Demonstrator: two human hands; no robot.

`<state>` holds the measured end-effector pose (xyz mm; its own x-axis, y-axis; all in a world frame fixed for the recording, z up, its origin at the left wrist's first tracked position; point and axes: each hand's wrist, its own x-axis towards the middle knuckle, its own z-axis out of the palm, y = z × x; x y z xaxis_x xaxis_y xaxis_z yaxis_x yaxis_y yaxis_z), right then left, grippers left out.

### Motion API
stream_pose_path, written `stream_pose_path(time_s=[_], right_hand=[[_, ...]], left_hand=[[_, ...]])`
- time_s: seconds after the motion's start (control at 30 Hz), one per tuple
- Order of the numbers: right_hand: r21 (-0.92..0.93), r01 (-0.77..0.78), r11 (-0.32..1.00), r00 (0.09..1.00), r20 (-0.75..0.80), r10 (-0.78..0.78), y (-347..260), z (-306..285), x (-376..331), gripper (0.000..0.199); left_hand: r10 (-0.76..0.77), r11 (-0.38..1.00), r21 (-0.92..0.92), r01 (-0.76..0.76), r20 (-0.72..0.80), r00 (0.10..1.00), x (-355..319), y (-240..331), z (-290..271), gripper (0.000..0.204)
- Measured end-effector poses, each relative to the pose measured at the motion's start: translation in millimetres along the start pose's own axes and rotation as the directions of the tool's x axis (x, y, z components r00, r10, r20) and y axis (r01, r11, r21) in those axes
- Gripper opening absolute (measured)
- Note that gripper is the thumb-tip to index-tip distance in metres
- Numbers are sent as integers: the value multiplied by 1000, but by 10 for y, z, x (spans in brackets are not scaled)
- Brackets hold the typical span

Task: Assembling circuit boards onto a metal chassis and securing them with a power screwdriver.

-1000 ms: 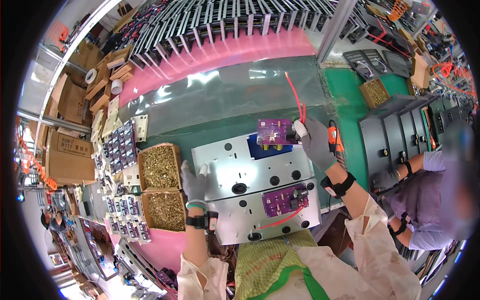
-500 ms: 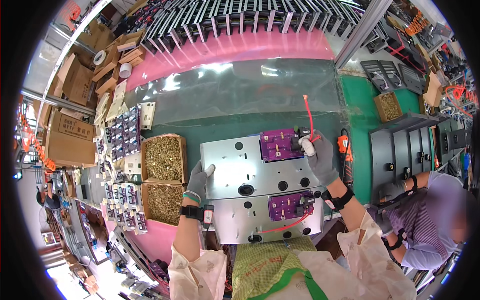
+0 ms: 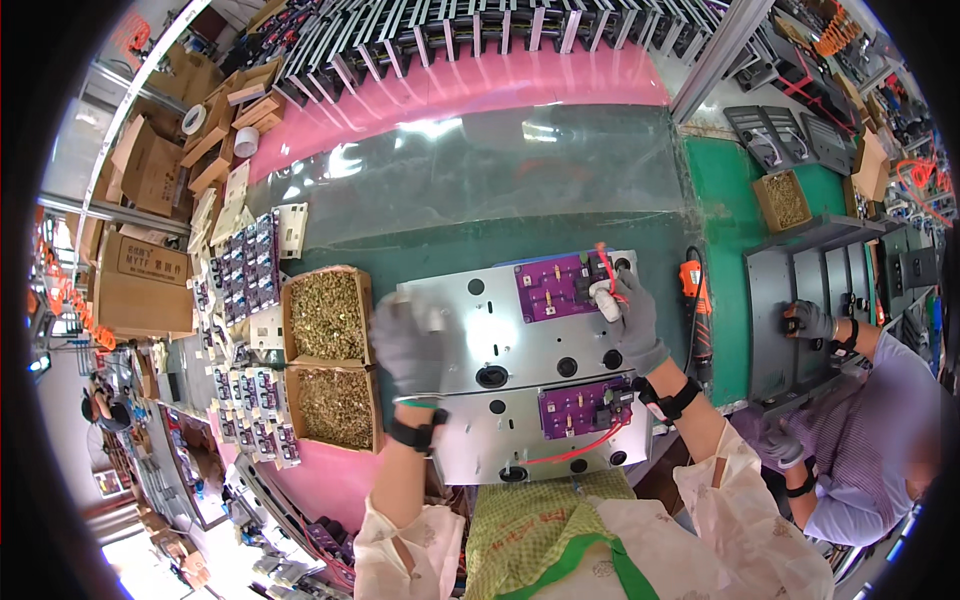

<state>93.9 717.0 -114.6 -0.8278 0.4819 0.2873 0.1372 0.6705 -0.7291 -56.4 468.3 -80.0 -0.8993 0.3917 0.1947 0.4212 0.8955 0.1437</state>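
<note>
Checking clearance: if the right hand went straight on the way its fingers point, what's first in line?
Most likely the dark component at the right end of the upper purple board; the right hand looks right up against it, though depth is hard to judge.

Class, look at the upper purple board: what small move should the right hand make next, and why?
Probably swing the upper red cable down onto the upper metal plate, leftward: it points away from the person, beside the right hand, whereas the lower red cable lies slanting leftward across the lower metal plate.
</note>
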Motion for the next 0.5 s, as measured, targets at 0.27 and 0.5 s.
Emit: stream_pose_path(time_s=[0.27, 0.5], right_hand=[[-277, 43, 960, 997, 72, -23, -29, -146, -6, 39], [228, -354, 907, 933, 146, 328, 140, -77, -115, 63]], left_hand=[[-70, 893, -355, 278, 501, 863, -177, 1038, 266, 41], [-43, 911, -317, 265, 564, 825, -179, 1033, 197, 53]])
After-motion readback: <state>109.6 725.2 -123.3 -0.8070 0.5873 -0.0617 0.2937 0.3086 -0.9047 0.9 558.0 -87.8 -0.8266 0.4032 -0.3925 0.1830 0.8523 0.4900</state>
